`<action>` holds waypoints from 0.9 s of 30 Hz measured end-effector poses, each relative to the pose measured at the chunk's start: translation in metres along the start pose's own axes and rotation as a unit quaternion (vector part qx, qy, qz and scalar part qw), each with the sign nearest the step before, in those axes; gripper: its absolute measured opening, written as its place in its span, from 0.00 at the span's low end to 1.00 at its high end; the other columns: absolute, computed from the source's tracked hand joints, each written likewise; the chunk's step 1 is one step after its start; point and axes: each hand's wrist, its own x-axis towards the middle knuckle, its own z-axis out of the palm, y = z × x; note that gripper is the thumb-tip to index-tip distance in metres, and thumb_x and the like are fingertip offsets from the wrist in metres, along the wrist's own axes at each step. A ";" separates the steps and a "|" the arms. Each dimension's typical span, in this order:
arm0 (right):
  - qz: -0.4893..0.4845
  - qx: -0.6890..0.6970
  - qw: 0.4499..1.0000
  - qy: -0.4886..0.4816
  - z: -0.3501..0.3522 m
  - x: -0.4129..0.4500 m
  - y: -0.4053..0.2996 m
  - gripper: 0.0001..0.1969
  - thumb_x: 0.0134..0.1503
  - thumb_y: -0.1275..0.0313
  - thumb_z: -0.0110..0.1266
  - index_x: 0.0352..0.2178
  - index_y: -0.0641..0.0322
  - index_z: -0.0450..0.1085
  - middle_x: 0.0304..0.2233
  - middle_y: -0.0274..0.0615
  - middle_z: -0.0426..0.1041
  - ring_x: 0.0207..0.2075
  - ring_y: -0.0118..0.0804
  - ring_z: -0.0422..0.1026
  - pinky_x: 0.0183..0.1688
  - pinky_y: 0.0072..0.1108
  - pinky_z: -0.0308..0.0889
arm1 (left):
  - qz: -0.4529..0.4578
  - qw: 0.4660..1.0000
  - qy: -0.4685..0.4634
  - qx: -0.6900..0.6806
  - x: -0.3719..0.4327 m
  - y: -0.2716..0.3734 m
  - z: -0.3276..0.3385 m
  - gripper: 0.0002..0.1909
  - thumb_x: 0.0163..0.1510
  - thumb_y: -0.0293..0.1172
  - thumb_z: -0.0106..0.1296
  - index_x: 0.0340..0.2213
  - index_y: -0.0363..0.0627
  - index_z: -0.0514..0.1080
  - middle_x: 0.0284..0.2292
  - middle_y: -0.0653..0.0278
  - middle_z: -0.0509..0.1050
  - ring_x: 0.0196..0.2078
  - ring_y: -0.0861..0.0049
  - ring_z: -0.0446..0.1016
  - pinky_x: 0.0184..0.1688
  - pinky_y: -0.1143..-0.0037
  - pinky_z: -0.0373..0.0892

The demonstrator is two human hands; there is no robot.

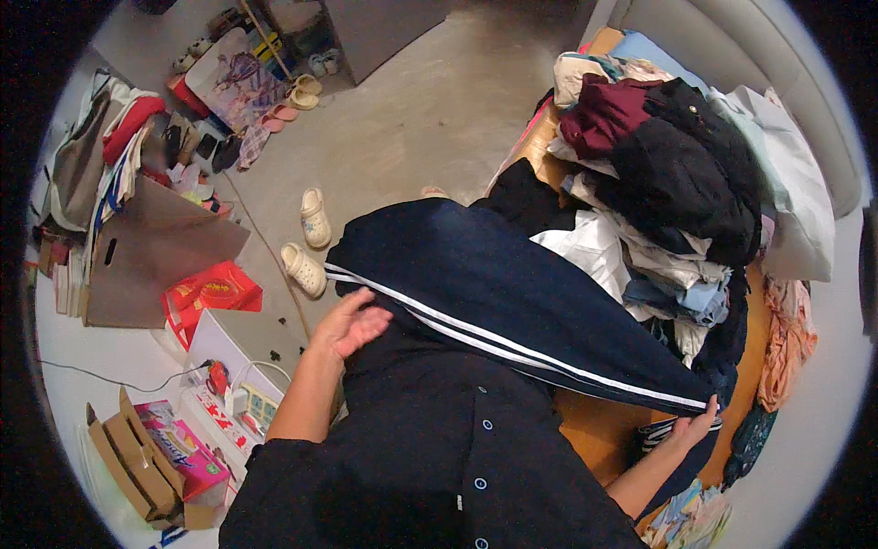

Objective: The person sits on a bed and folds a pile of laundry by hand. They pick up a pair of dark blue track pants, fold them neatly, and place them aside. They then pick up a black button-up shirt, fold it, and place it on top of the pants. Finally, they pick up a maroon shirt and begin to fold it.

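Navy trousers with white side stripes [473,267] lie stretched across my lap, from my knees on the left to the bed on the right. At the far right end, my right hand [694,422] pinches the striped edge between thumb and fingers. My left hand [353,322] is beside the other end of the stripes, palm up with fingers apart, and holds nothing. Under my right hand lies another dark garment with a striped band [658,432], partly hidden by my forearm.
A large heap of clothes [686,165] covers the bed [597,432] at the right, beside a white bag [789,185]. Cream clogs [303,270] stand on the floor. At the left are a red bag [212,295], a power strip [259,405] and a cardboard box [137,460].
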 end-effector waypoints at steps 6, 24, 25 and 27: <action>0.006 0.007 1.000 0.001 -0.009 0.015 0.006 0.19 0.52 0.64 0.57 0.39 0.70 0.70 0.41 0.47 0.73 0.40 0.42 0.73 0.46 0.28 0.67 | -0.013 0.993 -0.010 0.114 -0.013 -0.022 0.042 0.20 0.52 0.45 0.57 0.41 0.48 0.68 0.41 0.56 0.70 0.42 0.66 0.72 0.44 0.70 0.69; -0.082 -0.025 0.996 -0.016 0.027 -0.019 -0.022 0.18 0.55 0.65 0.53 0.40 0.72 0.69 0.40 0.48 0.73 0.38 0.42 0.74 0.45 0.29 0.69 | 0.081 0.982 -0.041 -0.167 -0.028 0.042 0.044 0.26 0.48 0.35 0.59 0.48 0.47 0.65 0.47 0.62 0.71 0.49 0.65 0.69 0.52 0.61 0.63; -0.079 -0.040 0.996 -0.005 0.026 -0.018 -0.017 0.17 0.55 0.66 0.54 0.40 0.72 0.69 0.40 0.48 0.73 0.38 0.42 0.73 0.45 0.29 0.69 | 0.067 0.984 -0.006 -0.166 -0.027 0.036 0.036 0.25 0.47 0.36 0.60 0.47 0.48 0.66 0.46 0.63 0.71 0.48 0.66 0.69 0.50 0.63 0.64; -0.043 -0.023 0.999 -0.002 0.010 -0.001 -0.003 0.18 0.54 0.67 0.55 0.41 0.72 0.69 0.42 0.48 0.72 0.39 0.43 0.73 0.46 0.30 0.68 | 0.041 0.984 0.062 -0.162 -0.010 0.016 0.014 0.24 0.47 0.37 0.61 0.46 0.51 0.67 0.43 0.66 0.73 0.45 0.69 0.70 0.46 0.67 0.66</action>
